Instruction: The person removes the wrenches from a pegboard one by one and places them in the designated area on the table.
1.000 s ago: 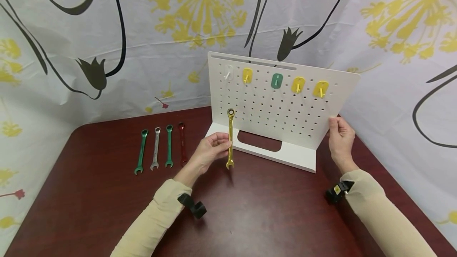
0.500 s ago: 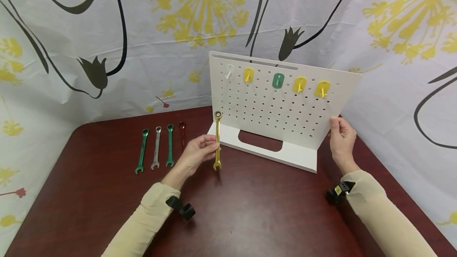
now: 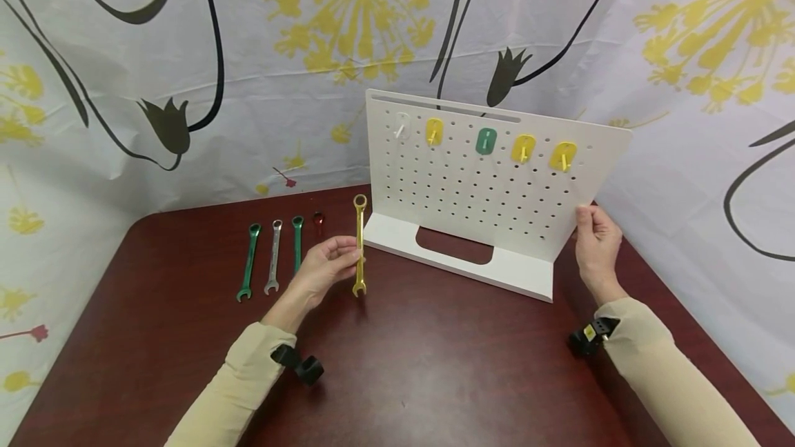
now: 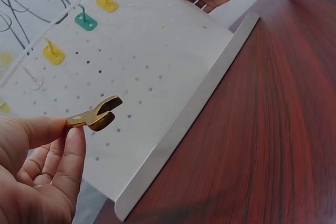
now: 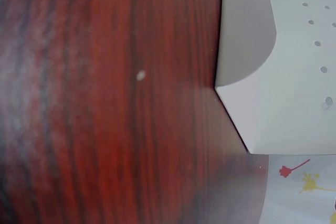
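My left hand (image 3: 323, 267) pinches a gold combination wrench (image 3: 359, 247) between thumb and fingers, ring end up and open end down, in front of the pegboard's left edge. The left wrist view shows the wrench's open end (image 4: 102, 115) sticking out past the fingertips. At the right edge of the white pegboard (image 3: 472, 185), my right hand (image 3: 597, 247) grips the panel, thumb in front. Along the board's upper part sit a clear hook (image 3: 401, 127), yellow hooks (image 3: 434, 132) and a green hook (image 3: 486, 141); nothing hangs on them. The right wrist view shows no hand, only the board's corner (image 5: 294, 108) and table.
Left of my left hand lie a green wrench (image 3: 249, 264), a silver wrench (image 3: 273, 257), a second green wrench (image 3: 297, 243) and a red wrench (image 3: 319, 221), the last two partly hidden by the hand. Patterned cloth (image 3: 248, 88) hangs behind the dark red table (image 3: 435, 364).
My left hand has moved left with the gold wrench, from in front of the board's base to its left edge, covering more of the red wrench. My right hand stays on the board.
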Demonstrator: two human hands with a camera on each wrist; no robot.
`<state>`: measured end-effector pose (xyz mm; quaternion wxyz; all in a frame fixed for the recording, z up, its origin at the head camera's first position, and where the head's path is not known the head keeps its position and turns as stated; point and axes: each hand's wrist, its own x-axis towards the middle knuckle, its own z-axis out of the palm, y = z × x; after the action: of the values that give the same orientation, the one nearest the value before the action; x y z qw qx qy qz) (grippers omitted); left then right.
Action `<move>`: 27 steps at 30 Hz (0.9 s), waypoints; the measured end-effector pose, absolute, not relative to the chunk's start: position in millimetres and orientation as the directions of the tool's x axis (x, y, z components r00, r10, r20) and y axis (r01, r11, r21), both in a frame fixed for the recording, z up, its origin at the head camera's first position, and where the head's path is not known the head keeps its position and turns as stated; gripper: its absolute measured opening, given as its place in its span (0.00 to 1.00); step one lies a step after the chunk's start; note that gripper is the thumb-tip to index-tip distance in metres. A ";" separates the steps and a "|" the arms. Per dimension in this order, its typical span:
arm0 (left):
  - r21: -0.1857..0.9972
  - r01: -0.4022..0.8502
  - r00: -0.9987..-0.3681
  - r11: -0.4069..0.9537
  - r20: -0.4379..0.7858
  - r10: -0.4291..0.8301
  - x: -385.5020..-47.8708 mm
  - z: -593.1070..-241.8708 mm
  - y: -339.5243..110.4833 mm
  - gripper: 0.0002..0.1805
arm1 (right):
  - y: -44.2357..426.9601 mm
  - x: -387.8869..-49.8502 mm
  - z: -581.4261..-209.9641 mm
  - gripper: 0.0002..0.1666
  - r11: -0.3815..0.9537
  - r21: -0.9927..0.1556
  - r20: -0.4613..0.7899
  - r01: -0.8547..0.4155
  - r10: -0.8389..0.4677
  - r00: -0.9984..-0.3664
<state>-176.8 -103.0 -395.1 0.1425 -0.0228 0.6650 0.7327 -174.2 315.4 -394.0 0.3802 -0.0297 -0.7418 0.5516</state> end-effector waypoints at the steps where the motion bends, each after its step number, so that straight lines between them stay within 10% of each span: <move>1: 0.968 -0.241 -0.959 -0.068 -0.226 0.171 -176.8 -395.2 -105.2 0.13 | 315.4 -174.2 -394.1 0.18 0.392 -0.839 0.534 -0.377 0.463 -0.708; 27: 0.964 -0.261 -0.963 -0.051 -0.257 0.080 -166.9 -402.2 -179.3 0.14 | 329.8 -188.5 -414.6 0.19 0.425 -0.826 0.553 -0.370 0.483 -0.679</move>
<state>-166.9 -179.3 -402.2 0.1182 -0.0668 0.6785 0.7219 -188.5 329.8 -414.6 0.3985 -0.0379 -0.7440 0.5350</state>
